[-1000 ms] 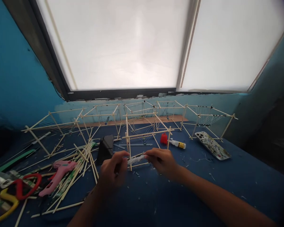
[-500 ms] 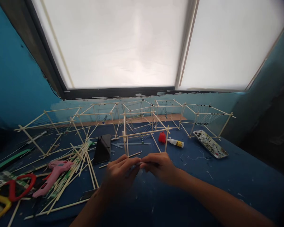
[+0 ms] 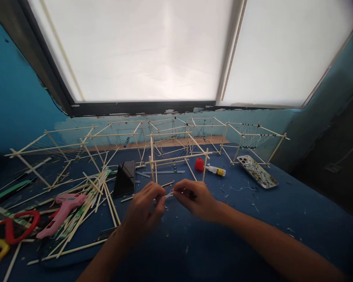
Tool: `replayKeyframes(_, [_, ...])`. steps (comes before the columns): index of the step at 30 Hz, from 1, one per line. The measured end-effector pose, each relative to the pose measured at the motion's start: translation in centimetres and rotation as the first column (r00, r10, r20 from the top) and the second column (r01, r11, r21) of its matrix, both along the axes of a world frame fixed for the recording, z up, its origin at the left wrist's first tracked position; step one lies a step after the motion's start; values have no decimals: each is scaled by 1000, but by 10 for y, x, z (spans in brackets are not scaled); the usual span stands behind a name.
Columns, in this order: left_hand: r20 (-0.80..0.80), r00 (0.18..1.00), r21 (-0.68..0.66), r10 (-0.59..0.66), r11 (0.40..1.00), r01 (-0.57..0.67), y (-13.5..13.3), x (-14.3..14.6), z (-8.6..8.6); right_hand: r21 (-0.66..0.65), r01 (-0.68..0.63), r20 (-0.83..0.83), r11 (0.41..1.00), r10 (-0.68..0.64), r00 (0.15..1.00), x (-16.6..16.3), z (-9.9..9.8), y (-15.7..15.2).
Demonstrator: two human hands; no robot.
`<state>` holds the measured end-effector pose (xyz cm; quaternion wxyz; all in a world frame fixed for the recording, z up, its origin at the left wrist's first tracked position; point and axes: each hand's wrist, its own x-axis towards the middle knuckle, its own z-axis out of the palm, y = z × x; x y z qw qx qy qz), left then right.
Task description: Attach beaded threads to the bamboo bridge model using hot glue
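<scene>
Both hands meet over the front middle of the blue table, fingertips a short gap apart. A thin whitish strand [image 3: 169, 194], its exact kind too small to make out, spans that gap. My left hand [image 3: 148, 201] pinches one end of it between thumb and forefinger. The other end sits in the closed fingertips of my right hand [image 3: 195, 199]. Just beyond the hands stands a stick frame [image 3: 179, 159] of thin wooden rods, with threads and dark beads strung inside it.
More stick frames [image 3: 47, 150] line the wall. On the left lie loose sticks [image 3: 85, 211], a pink glue gun [image 3: 63, 211], red-handled scissors [image 3: 22, 225] and a dark phone [image 3: 125, 178]. A red cap [image 3: 199, 164], a glue bottle [image 3: 216, 170] and a patterned phone case [image 3: 257, 172] lie right.
My hands have drawn slightly apart, so the whitish strand now shows between them. The whole view has shifted a little, with the table things sitting higher and further left.
</scene>
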<state>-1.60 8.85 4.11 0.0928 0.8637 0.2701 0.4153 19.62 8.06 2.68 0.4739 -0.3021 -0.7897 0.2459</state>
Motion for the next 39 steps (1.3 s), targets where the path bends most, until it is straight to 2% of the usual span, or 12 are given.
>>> replayKeyframes(4, [-5,1000,-238,-24,971,22,-3,1,0,-90,-44,-97,995,36,995,2,4,-1])
replayKeyframes(8, [34,999,-355,-36,934,46,-6,1,3,-186,-69,-189,980,34,981,4,7,-3])
replayKeyframes(12, [43,999,-390,-32,920,46,-7,1,5,-214,-95,-234,972,43,971,6,6,-4])
replayKeyframes(19, [-94,995,-344,-27,939,-7,-6,-1,6,-182,-81,-260,980,31,965,7,2,-5])
replayKeyframes(22, [-45,998,-351,-47,936,28,-5,0,5,-174,-83,-247,981,38,968,6,2,-5])
replayKeyframes(26, [124,990,-383,-65,917,108,-7,4,5,-196,-92,-200,976,52,978,4,5,-6])
replayKeyframes(30, [194,979,-524,-60,838,155,-11,8,5,-185,-104,-164,977,74,984,2,9,-9])
replayKeyframes(33, [211,975,-579,-72,794,184,-11,11,2,-172,-94,-213,981,57,975,2,9,-9])
replayKeyframes(35, [277,958,-616,-70,753,233,-9,11,-1,-176,-63,-259,982,15,966,2,8,-8])
replayKeyframes(39, [383,921,-719,-69,604,344,-4,9,-4,-186,47,-356,981,-112,928,2,6,-6])
